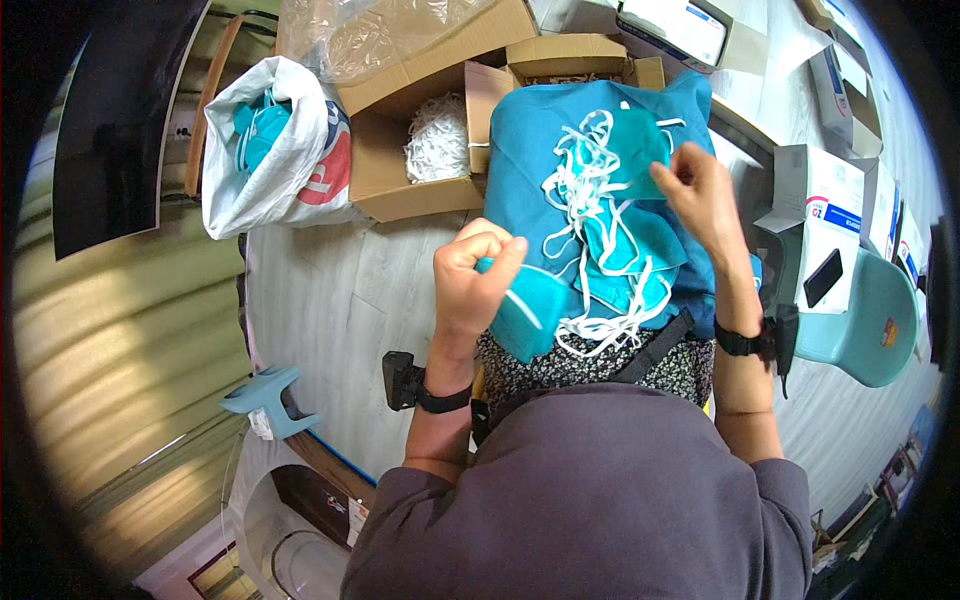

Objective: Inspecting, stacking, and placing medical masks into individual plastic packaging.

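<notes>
masks: a pile of teal face masks point(610, 250) with tangled white straps is seen mid-frame, heaped on a teal cloth point(520, 170) over the lap.
left hand point(475, 275): closed around one teal mask point(530, 305), a white strap pinched between thumb and fingers.
right hand point(705, 195): pinched narrowly on a mask at the pile's upper right.
cardboard box point(385, 175): open, upper centre, white shredded filling inside.
white bag point(265, 150): upper left, teal masks inside.
</notes>
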Demonstrator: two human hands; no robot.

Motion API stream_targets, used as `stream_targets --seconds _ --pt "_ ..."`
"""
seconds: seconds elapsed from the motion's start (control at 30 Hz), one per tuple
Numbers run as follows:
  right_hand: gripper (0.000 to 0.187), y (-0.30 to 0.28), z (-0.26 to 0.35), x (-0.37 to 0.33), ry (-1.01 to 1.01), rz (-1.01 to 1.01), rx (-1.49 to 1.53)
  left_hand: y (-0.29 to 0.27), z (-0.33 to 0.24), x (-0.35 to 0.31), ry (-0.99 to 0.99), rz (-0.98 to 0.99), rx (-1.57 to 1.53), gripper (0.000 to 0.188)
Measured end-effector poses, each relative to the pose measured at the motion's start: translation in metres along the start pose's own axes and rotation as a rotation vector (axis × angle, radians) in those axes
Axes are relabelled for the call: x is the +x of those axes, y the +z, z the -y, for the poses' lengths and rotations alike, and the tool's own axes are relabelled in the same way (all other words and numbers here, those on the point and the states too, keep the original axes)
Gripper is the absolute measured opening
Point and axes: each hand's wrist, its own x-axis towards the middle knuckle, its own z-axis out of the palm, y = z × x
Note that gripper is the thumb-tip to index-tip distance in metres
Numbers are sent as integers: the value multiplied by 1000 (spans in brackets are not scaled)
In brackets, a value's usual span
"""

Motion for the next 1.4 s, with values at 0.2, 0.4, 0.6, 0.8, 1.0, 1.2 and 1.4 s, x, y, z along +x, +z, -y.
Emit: stream_targets --seconds 0.2,0.4,0.6,0.8,1.0,1.2,1.4 --pt "20 -32 79 -11 -179 -67 63 52 -55 28 263 -30 340 24" --pt "27 -15 114 -17 -154 212 381 78 -43 36 277 -82 423 15" --pt "22 -4 87 -28 -420 196 316 73 -36 29 -1 -151 -180 16" --pt "17 7 81 -37 -458 143 223 72 -34 29 -3 -173 -249 13" --pt "8 6 73 -26 -484 158 304 67 -42 26 19 -134 -73 4" --pt "5 1 15 26 -188 -127 377 52 -58 10 88 -202 -138 5" --pt "28 -7 53 -9 -454 -66 -36 35 -44 12 5 -283 -289 9"
